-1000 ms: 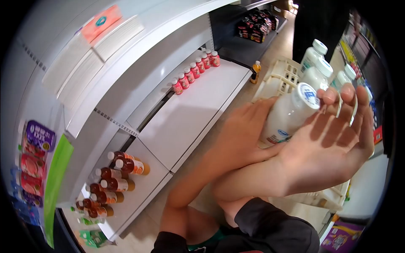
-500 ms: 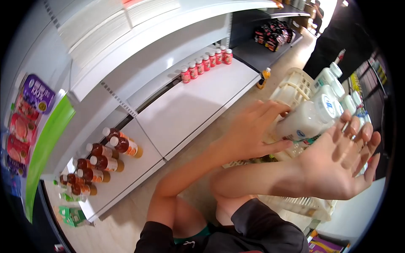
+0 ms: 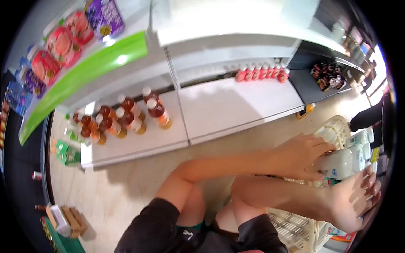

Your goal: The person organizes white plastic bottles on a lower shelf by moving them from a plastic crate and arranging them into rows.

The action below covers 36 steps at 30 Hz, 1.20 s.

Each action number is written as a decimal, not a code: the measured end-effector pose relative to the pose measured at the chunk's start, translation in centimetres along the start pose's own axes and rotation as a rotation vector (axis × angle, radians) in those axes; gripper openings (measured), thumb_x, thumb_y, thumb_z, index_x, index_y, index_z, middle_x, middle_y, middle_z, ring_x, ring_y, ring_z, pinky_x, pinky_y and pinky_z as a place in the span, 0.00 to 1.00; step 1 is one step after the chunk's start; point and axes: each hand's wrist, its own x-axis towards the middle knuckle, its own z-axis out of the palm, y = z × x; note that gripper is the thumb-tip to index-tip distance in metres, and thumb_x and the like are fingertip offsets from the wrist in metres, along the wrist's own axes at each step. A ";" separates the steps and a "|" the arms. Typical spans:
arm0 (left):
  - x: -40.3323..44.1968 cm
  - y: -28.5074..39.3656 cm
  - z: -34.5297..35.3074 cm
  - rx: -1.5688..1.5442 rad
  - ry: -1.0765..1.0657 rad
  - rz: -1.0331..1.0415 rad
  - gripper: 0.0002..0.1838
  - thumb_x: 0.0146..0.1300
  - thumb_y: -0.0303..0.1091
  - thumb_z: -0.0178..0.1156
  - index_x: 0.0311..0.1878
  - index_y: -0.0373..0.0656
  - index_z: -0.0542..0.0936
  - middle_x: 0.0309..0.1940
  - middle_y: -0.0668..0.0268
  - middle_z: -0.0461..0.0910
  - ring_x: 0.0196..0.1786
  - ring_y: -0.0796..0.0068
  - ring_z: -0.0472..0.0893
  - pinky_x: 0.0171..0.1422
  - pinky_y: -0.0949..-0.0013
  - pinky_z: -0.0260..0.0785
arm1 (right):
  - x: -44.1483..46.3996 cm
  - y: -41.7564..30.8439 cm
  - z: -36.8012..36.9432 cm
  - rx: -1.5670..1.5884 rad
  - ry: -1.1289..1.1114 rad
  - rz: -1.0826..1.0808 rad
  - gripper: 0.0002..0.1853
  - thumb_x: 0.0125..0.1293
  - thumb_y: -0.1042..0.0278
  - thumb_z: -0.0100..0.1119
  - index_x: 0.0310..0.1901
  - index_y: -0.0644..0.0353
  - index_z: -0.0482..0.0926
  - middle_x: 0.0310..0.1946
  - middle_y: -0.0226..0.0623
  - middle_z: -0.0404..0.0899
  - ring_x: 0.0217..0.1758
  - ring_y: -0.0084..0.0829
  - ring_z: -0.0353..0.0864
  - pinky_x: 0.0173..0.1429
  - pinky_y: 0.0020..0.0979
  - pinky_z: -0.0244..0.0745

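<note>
My left hand (image 3: pixel 301 155) reaches across to the right, its thumb and fingers around the base end of a white milk bottle (image 3: pixel 339 163) that lies tilted. My right hand (image 3: pixel 353 199) is just below the bottle with its palm turned up and fingers spread and slightly bent, holding nothing I can see. Behind the held bottle, more white bottles (image 3: pixel 363 145) stand close together. A cream plastic basket (image 3: pixel 335 124) lies partly under and behind my hands, and my forearms hide much of what is in it.
On the low white shelf (image 3: pixel 236 103) stand amber juice bottles (image 3: pixel 126 120) and a row of pink bottles (image 3: pixel 261 74). An orange-yellow bottle (image 3: pixel 306 110) is on the floor by the shelf edge. Cardboard boxes (image 3: pixel 67 220) sit at lower left. Someone's dark sleeve (image 3: pixel 371 116) shows at right.
My view has swung left, showing more of the shelf's left end and the floor. Both hands appear farther right and lower; the left stays at the milk bottle, the right stays palm up.
</note>
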 end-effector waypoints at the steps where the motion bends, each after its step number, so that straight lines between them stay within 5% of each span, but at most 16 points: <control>1: 0.0 0.3 0.1 0.003 -0.033 0.040 0.37 0.55 0.50 0.68 0.64 0.40 0.70 0.53 0.53 0.77 0.56 0.50 0.74 0.63 0.53 0.64 | -0.1 0.1 0.0 0.022 0.004 -0.014 0.12 0.61 0.67 0.48 0.38 0.69 0.66 0.32 0.45 0.60 0.35 0.39 0.60 0.47 0.44 0.58; 16: -0.1 1.3 -0.3 0.122 -0.078 -0.055 0.38 0.55 0.50 0.70 0.65 0.41 0.70 0.50 0.54 0.78 0.53 0.54 0.76 0.60 0.54 0.67 | -1.9 1.1 1.2 0.074 0.122 0.003 0.10 0.65 0.66 0.50 0.37 0.65 0.68 0.30 0.38 0.62 0.35 0.33 0.59 0.48 0.38 0.57; 23: -0.3 1.6 -0.2 -0.021 -0.094 -0.192 0.43 0.52 0.46 0.73 0.71 0.47 0.67 0.52 0.61 0.77 0.51 0.62 0.75 0.52 0.63 0.70 | -2.5 1.5 2.7 0.014 0.139 -0.038 0.13 0.70 0.61 0.44 0.41 0.63 0.70 0.30 0.36 0.67 0.32 0.29 0.63 0.46 0.35 0.58; 30: -0.2 1.5 -0.9 -0.039 -0.062 -0.217 0.40 0.58 0.42 0.70 0.71 0.41 0.64 0.55 0.57 0.73 0.55 0.60 0.72 0.57 0.62 0.68 | -2.8 1.6 3.2 0.039 0.106 -0.012 0.15 0.70 0.58 0.44 0.40 0.62 0.73 0.30 0.35 0.68 0.33 0.29 0.66 0.45 0.34 0.59; 36: -1.1 -0.9 -0.9 -0.394 0.023 -0.498 0.30 0.66 0.36 0.66 0.66 0.37 0.64 0.59 0.60 0.72 0.63 0.68 0.73 0.70 0.62 0.63 | -2.8 2.5 3.7 0.047 0.092 0.018 0.17 0.71 0.55 0.44 0.41 0.62 0.73 0.31 0.35 0.68 0.33 0.28 0.66 0.44 0.33 0.59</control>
